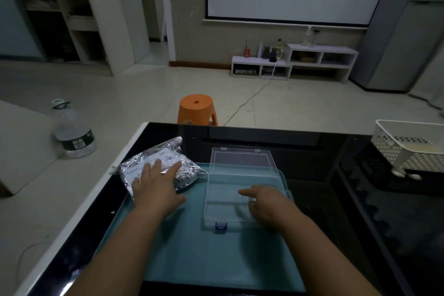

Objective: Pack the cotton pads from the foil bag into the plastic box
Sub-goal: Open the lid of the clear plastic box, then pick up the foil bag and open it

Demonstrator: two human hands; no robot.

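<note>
- The foil bag lies at the teal tray's far left corner on the bench.
- The left hand rests flat on the bag, fingers spread.
- Just right, the plastic box stands open, lid upright.
- The right hand, loosely curled and holding nothing, touches the box's right edge.
</note>
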